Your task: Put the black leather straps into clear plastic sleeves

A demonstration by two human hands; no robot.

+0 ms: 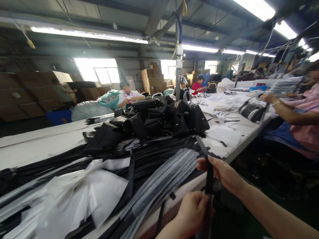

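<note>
A long black strap (209,176) hangs over the near table edge, its far end reaching up to the strips on the table. My right hand (225,173) pinches it higher up between thumb and fingers. Lower down, my left hand (193,210) is closed around the same strap. Below my left hand the strap looks partly covered by a clear plastic sleeve; its lower end runs out of view. Just left of my hands lies a stack of clear plastic sleeves (164,179), on top of many black straps (159,149) spread along the table.
White sheet wrapping (82,192) lies crumpled at the front left. Black bags (149,116) with metal studs are heaped mid-table. At right, a co-worker (304,113) sits by grey and white rolled pieces (253,111). A metal post (178,66) rises behind the heap. More people sit farther back.
</note>
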